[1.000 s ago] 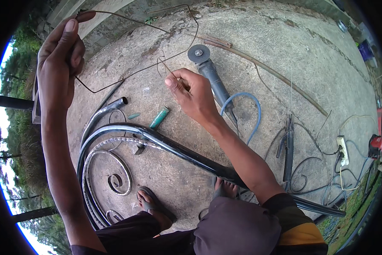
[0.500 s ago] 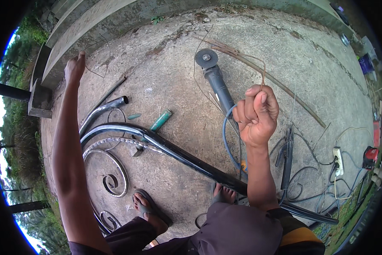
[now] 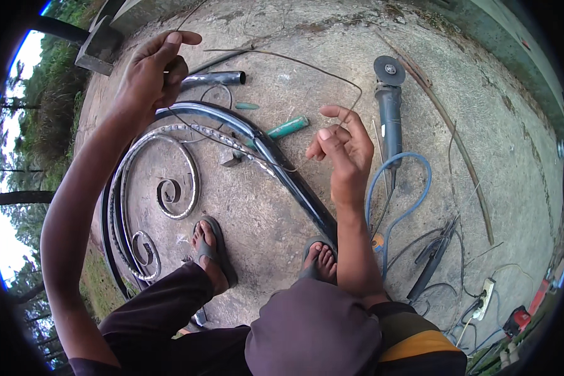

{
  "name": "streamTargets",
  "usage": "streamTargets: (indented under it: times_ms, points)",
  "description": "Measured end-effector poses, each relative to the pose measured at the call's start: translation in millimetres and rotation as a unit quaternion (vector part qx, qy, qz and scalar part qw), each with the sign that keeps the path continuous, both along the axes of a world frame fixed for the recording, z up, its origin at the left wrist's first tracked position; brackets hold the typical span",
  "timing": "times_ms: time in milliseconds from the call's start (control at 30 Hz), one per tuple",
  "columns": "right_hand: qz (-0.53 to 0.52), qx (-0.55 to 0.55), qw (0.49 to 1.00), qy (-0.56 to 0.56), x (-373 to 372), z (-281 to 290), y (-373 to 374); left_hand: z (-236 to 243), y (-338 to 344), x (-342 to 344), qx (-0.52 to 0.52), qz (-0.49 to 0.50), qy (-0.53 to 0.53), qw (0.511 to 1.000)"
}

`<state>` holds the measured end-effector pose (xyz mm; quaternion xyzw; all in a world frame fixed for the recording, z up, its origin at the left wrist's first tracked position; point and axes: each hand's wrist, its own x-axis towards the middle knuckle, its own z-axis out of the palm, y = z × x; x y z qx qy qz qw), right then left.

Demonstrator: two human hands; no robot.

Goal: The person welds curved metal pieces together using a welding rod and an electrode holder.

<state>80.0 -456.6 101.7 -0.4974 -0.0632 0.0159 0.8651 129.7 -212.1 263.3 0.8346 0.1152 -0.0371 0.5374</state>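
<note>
Both hands back together: left hand fingers pinch thin wire; right hand fingers regrip its other end, half-curled.

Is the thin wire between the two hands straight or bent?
Bent: the wire arcs from the left hand and kinks sharply above the right hand.

The scrollwork frame lies on the concrete floor at the left, just ahead of 2 sandalled feet, with a short pipe beyond it. Right of the frame sits the angle grinder, its cable looping back toward the power strip at lower right. A thin wire arcs above it all, left hand at one end, right hand at the other.
</note>
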Motion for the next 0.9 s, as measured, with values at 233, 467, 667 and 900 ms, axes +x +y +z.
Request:
streamTargets:
  times_ms: [233, 467, 667, 900]
  points:
    - [0.041, -0.284, 0.912, -0.293, -28.8, 15.7, 89.9, 13.6, 13.5, -104.2, 0.079, -0.013, -0.001, 0.997]
    - [-0.042, 0.173, 0.976, 0.124, -6.7, -39.8, -11.8, -26.5, 116.8, -167.8, -0.096, 0.261, -0.154, 0.948]
    - [-0.126, 0.375, 0.91, 0.124, -24.7, -52.4, -65.8, -169.7, 128.5, -298.9, -0.264, 0.429, -0.095, 0.858]
    - [0.099, 0.284, 0.899, 0.319, -77.1, -42.9, 23.9, -188.5, 155.2, -379.7, 0.298, 0.276, 0.134, 0.904]
